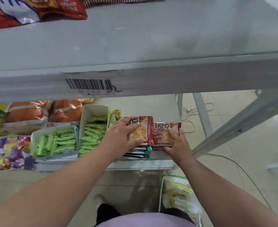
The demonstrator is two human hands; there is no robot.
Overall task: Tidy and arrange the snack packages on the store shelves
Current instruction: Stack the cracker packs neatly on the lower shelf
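Both hands are seen at the right end of the lower shelf (139,166). By the left hand (121,136) a red snack packet (141,130) is covered, the fingers spread flat across its face and the thumb laid along its near edge; that packet lies on top of a small stack of packets with green edges (139,152). By the right hand (176,141) a second red packet (166,131) of the same kind is gripped, the fingers curled round its near end, and it is held just beside the first, their edges touching or nearly so; which cannot be told.

To the left of the stack, an open white carton (87,115) filled with pale green sachets is set upright, and a yellow-green box (116,114) is wedged between it and the red packets. Further left, a lower open box of green stick packs (56,141) is found, then a heap of purple and mixed wrapped sweets (8,153). Behind these, orange bags (44,112) are laid against the back.

Above, the grey upper shelf (151,46) is seen, a barcode label (89,84) stuck to its front edge, and red snack bags (41,9) lying at its far left. Below, on the tiled floor (233,128), a clear bag of yellow goods (179,194) is seen near the person's feet.
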